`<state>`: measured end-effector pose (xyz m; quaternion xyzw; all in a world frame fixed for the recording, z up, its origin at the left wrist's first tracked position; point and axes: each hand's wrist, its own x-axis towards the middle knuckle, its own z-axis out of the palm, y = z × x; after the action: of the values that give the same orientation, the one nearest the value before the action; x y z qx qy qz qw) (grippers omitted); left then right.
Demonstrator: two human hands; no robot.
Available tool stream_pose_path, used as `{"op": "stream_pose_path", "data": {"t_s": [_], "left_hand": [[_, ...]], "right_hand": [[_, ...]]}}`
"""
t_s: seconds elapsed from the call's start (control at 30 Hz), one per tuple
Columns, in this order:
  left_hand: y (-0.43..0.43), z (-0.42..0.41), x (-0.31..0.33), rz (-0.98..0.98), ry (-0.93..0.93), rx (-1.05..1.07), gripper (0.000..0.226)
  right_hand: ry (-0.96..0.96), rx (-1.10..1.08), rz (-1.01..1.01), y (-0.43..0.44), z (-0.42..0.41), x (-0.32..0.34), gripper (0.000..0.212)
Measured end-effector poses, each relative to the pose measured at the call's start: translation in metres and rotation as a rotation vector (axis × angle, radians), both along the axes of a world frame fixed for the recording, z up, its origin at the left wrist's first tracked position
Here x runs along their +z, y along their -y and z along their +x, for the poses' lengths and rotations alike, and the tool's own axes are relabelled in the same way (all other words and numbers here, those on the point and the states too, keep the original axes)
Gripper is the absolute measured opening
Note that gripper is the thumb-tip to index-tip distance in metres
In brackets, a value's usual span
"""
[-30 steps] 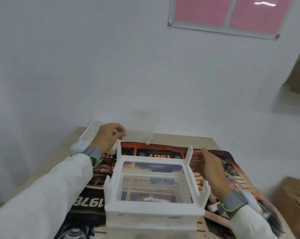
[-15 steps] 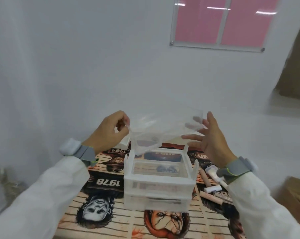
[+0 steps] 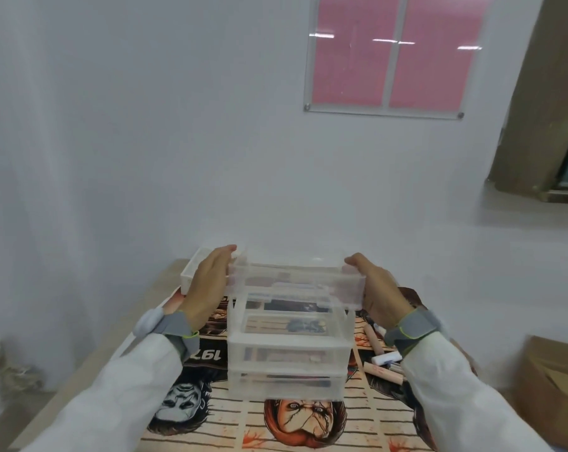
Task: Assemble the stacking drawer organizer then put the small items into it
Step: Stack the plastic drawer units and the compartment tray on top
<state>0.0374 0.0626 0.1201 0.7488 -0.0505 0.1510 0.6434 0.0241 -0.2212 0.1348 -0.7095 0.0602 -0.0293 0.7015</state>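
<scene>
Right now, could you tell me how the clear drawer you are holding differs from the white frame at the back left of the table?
The clear drawer is see-through; the white frame is opaque. The drawer is held between the left hand and right hand above the organizer stack; the frame lies on the table, partly hidden behind the left hand. Both are shallow rectangular plastic parts.

A drawer point(image 3: 295, 282) is sitting above the two-tier stack point(image 3: 289, 360), which is standing mid-worktop point(image 3: 139, 308). The left hand point(image 3: 207, 285) and right hand point(image 3: 377, 291) are flanking the drawer's sides. A tray point(image 3: 191, 272) is lying at the far left corner; small items point(image 3: 382, 363) are lying toward the right edge.
</scene>
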Motion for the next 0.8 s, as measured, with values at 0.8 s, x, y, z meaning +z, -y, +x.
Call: {"op": "stream_pose_path", "data": {"t_s": [0.8], "left_hand": [[-0.015, 0.011, -0.048, -0.193, -0.311, -0.117, 0.029]], "right_hand": [[-0.08, 0.053, 0.011, 0.008, 0.022, -0.06, 0.038]]}}
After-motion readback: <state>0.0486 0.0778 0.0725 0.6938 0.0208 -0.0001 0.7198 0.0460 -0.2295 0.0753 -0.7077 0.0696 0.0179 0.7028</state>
